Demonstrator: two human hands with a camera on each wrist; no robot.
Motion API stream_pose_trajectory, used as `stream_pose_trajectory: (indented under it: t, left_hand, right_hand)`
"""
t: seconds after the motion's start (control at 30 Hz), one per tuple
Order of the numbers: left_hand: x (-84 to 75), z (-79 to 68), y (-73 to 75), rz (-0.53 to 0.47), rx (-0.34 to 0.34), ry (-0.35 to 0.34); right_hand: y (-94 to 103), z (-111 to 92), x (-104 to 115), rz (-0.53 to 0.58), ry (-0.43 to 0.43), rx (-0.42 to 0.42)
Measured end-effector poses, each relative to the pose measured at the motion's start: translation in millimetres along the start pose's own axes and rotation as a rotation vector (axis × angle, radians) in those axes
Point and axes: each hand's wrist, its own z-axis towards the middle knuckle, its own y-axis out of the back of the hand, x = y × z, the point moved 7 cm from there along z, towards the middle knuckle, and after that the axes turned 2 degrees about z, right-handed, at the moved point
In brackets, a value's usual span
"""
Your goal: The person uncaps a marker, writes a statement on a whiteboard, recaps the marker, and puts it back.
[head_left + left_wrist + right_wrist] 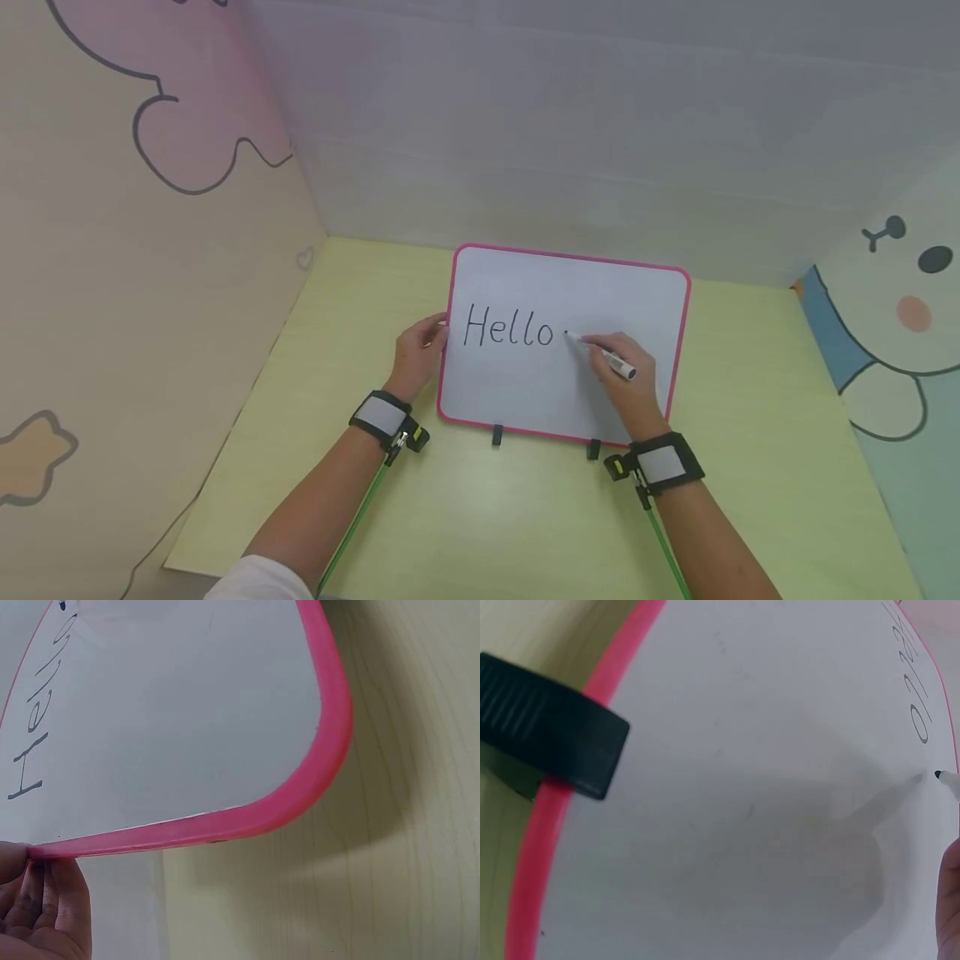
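Note:
A whiteboard (pixel 517 392) with a pink frame stands on the table, the word "Hello" (pixel 510 326) written on it in thin black letters. My left hand (pixel 418 354) holds the board's left edge; in the left wrist view the thumb lies on the front of the pink frame (pixel 247 817) and the fingers (pixel 71 900) are behind it. My right hand (pixel 626 371) grips a white marker (pixel 618 365), its black tip just right of the "o". In the right wrist view the marker tip (pixel 939 775) is close to the board surface, beside its shadow.
Two black clips (pixel 497 435) sit on the board's lower edge, one large in the right wrist view (pixel 551 724). The pale yellow table (pixel 360 292) meets a grey back wall (pixel 555 167), with painted side walls left and right. A strap (pixel 381 414) is on each wrist.

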Motion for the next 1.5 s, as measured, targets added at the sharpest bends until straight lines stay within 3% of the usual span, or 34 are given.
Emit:
stream_pose_trajectory:
  t: [0.33,0.57,1.0,1.5]
  left_hand:
    - [3.8,-0.8,-1.7,-0.007,0.012,0.019]
    - [0.4,-1.8,-0.7,-0.021,0.013,0.015]
    - [-0.1,-1.9,-1.3,-0.017,0.021,0.035]
    - [-0.9,-1.3,0.9,-0.001,0.012,0.043]
  right_hand:
    - [-3.7,1.6,2.1,-0.078,0.003,0.013]
    - [-2.8,0.1,0.6,-0.063,-0.032,0.026]
    - [-3.7,-3.2,-0.6,-0.022,0.013,0.030]
    - [-6.0,-3.1,1.7,-0.029,0.004,0.042]
